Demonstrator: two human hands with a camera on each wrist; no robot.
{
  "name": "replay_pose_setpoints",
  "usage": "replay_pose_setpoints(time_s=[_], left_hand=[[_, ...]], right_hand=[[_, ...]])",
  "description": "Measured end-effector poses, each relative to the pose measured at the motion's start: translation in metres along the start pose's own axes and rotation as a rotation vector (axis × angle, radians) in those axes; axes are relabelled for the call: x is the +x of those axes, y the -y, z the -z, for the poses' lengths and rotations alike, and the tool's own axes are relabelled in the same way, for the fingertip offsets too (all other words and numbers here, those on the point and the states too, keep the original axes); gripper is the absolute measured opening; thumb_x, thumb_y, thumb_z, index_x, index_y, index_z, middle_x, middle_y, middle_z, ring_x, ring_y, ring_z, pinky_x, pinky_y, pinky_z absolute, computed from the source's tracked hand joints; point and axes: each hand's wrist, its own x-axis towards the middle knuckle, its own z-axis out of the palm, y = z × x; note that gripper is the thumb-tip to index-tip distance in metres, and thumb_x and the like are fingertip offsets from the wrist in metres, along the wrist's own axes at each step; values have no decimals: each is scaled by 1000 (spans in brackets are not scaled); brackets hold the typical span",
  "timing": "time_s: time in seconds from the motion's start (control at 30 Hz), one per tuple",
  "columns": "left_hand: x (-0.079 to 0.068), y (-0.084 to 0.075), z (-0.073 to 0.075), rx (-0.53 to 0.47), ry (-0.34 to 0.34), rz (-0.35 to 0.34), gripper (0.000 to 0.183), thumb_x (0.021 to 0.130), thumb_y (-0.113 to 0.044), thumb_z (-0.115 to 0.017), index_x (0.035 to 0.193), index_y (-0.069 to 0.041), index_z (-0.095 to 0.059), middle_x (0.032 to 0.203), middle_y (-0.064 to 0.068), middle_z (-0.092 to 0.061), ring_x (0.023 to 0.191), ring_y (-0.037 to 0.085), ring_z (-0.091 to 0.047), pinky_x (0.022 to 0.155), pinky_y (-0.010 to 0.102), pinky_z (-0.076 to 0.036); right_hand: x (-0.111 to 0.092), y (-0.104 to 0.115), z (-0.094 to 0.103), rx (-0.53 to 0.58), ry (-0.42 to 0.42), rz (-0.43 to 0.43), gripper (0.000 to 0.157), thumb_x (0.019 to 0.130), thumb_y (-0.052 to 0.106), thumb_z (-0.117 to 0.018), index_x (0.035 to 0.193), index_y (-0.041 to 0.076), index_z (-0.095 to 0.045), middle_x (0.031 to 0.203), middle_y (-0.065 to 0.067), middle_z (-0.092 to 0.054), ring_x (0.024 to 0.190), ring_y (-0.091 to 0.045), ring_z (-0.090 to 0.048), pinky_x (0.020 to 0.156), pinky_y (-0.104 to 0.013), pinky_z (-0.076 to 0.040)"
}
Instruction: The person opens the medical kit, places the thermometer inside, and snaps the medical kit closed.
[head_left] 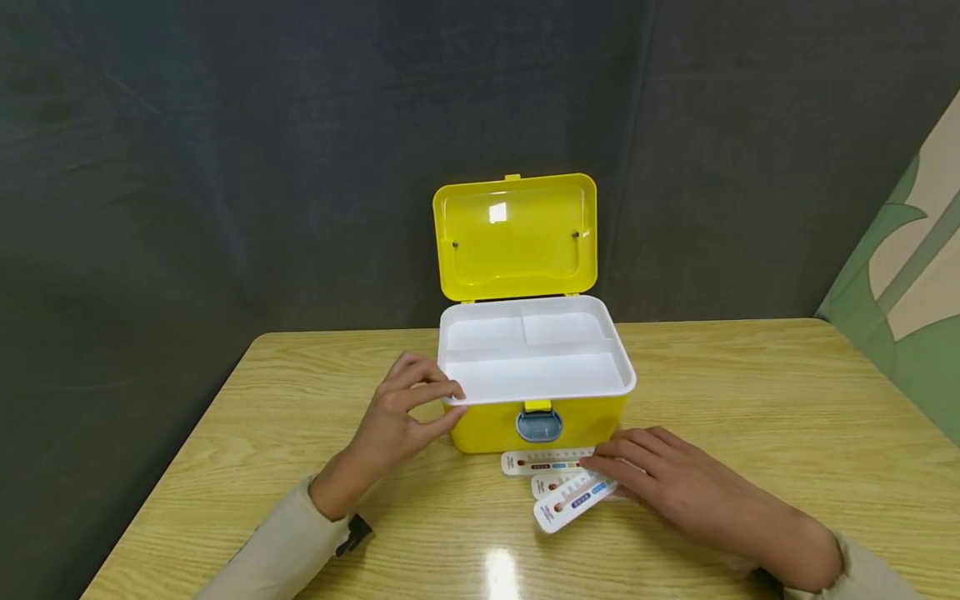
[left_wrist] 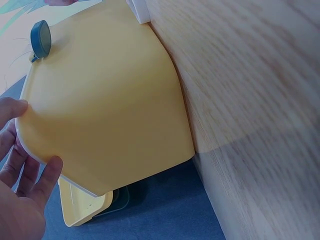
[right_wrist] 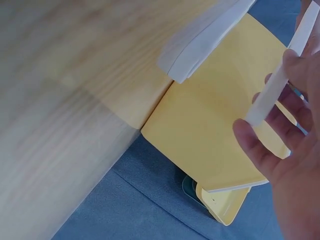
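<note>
A yellow storage box (head_left: 487, 429) stands with its lid (head_left: 517, 237) raised and a white divided tray (head_left: 525, 371) in its top. My left hand (head_left: 405, 408) grips the box's front left corner, fingertips over the tray's rim and thumb outside. In the left wrist view, the fingers (left_wrist: 50, 172) lie along that edge. My right hand (head_left: 660, 475) holds a white thermometer (head_left: 562, 505) slanted in front of the box; the right wrist view shows this thermometer (right_wrist: 272, 95) between thumb and fingers. Two more thermometers (head_left: 517, 463) lie by the box's front, partly covered.
A grey-blue latch (head_left: 538, 427) hangs on the box's front. All stands on a wooden table (head_left: 315, 400) with a dark cloth (head_left: 300, 167) behind it. A leaf-patterned surface (head_left: 915, 317) borders the right side.
</note>
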Motion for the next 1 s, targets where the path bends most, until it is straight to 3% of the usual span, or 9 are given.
replay_pose_setpoints(time_s=[0.1, 0.23, 0.43, 0.63, 1.0], left_hand=[[0, 1, -1, 3, -5, -5, 17, 76, -5, -85, 86, -14, -74, 86, -1, -61, 93, 17, -50, 82, 28, -49], [-1, 2, -1, -12, -12, -6, 20, 74, -3, -85, 87, -14, -75, 86, -2, -61, 93, 16, -50, 81, 29, -48], [-2, 1, 1, -45, 14, 44, 17, 78, -5, -83, 89, -16, -76, 88, -3, -61, 95, 14, -49, 82, 27, -46], [-1, 1, 0, -55, 9, 26, 17, 78, -5, -83, 90, -15, -76, 88, -3, -61, 94, 15, -49, 81, 28, -46], [-2, 1, 1, -49, 15, 31, 14, 81, -7, -82, 90, -16, -76, 88, -3, -61, 95, 15, -49, 81, 28, -45]], right_hand=[[1, 0, 0, 7, -23, 11, 38, 107, 40, -41, 140, 27, -55, 128, 13, -60, 114, -8, -54, 106, -24, -28], [1, 0, -1, -7, -56, 26, 45, 110, 42, -25, 138, 26, -57, 125, 13, -61, 112, -8, -54, 103, -26, -32], [2, 0, -1, -3, -78, 16, 43, 109, 43, -28, 136, 29, -57, 124, 11, -59, 113, -10, -51, 98, -27, -38], [1, 0, 0, 1, -81, -12, 41, 107, 46, -32, 135, 30, -57, 124, 11, -58, 115, -12, -51, 101, -25, -37], [3, 1, 1, -18, -114, -31, 50, 109, 46, -20, 131, 27, -59, 122, 10, -59, 112, -12, -52, 98, -27, -39]])
